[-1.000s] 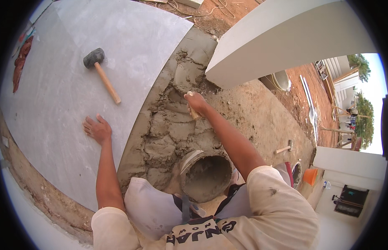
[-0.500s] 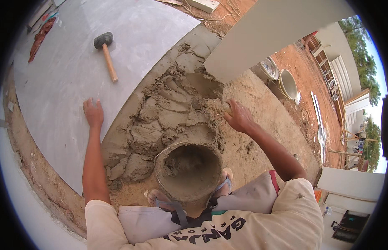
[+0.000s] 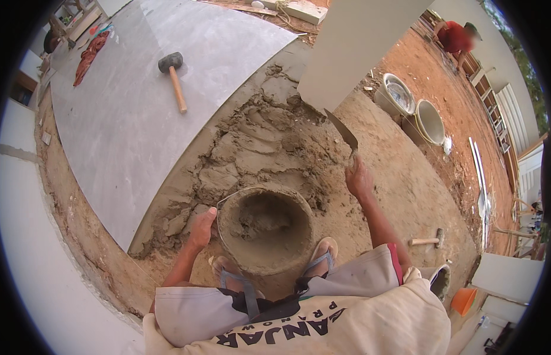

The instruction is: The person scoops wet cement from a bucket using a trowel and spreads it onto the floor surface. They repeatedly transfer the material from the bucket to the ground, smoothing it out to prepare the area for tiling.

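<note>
Between my feet stands a mortar-smeared bucket (image 3: 296, 251) with wet mortar (image 3: 251, 222) inside and a thin wire handle lying along its rim. My left hand (image 3: 201, 229) is closed at the bucket's left edge, thumb up by the wire handle; its other fingers are partly hidden. My right hand (image 3: 359, 178) grips a trowel (image 3: 344, 130) by its handle, blade pointing up and away, seen nearly edge-on. Rough mortar (image 3: 246, 139) is spread on the ground beyond the bucket, along the edge of a large grey tile (image 3: 127, 142).
A rubber mallet (image 3: 176, 83) lies on the tile. A pale post (image 3: 346, 53) rises ahead. Two buckets (image 3: 428, 121) stand at the right, a hammer (image 3: 426, 241) nearer me. Orange container (image 3: 463, 302) at lower right. A person in red (image 3: 456, 38) bends at the far right.
My left hand has left the tile and come to the bucket's left edge. The trowel has lifted off the mortar and moved right, blade now upward. The view has shifted.
</note>
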